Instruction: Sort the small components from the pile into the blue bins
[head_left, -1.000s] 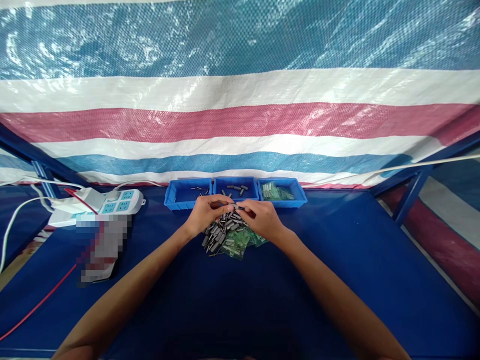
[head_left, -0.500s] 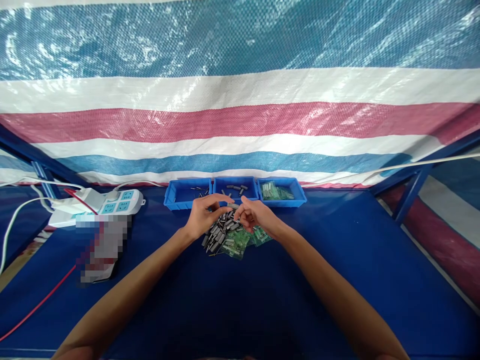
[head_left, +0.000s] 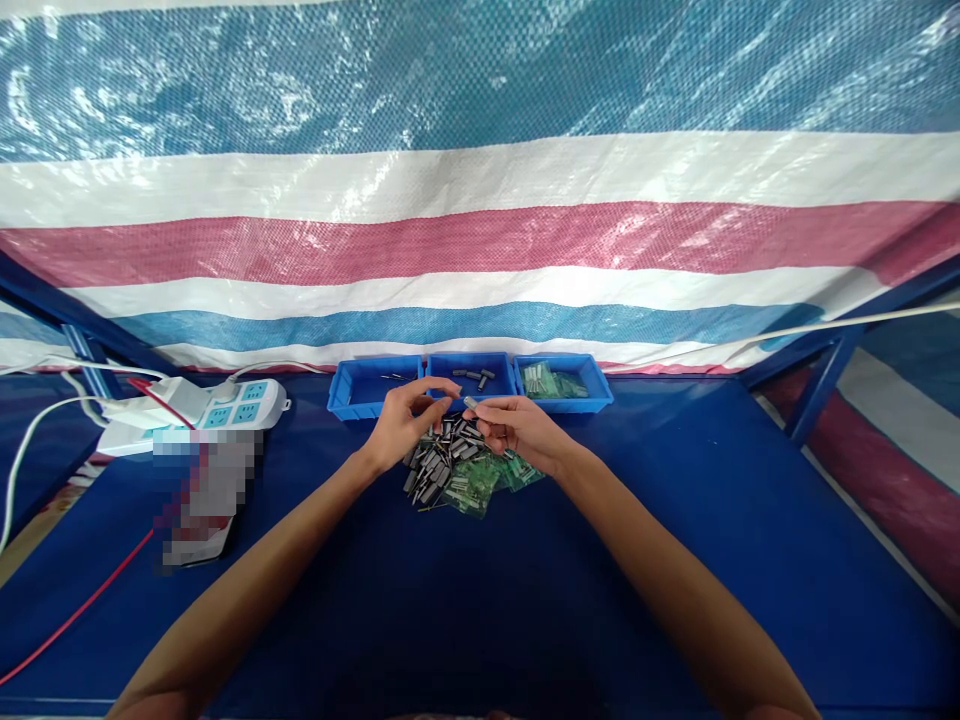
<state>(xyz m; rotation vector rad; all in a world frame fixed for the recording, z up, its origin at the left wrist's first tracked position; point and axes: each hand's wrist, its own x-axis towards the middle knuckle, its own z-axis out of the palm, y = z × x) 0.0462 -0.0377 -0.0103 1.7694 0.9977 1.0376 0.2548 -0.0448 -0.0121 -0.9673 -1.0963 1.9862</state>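
Observation:
A pile of small dark grey parts (head_left: 442, 462) and green circuit boards (head_left: 480, 482) lies on the blue table. My left hand (head_left: 405, 418) hovers over the pile's left side, thumb and fingers pinched together near a thin pin. My right hand (head_left: 517, 428) is raised just right of it, palm partly up, pinching a small grey part (head_left: 470, 403) at its fingertips. Three blue trays stand behind: the left tray (head_left: 367, 393) holds thin pins, the middle tray (head_left: 474, 368) dark parts, the right tray (head_left: 592, 390) green boards.
A white power strip (head_left: 225, 402) with white cables and a red wire (head_left: 82, 600) lies at the left, beside a blurred object (head_left: 202, 495). A striped tarp (head_left: 480, 200) hangs behind the table. Blue frame bars (head_left: 825, 385) stand at the right.
Both hands lifted off the pile and drew slightly apart. My right hand turned palm up with a small grey part at its fingertips; my left hand rose toward the trays.

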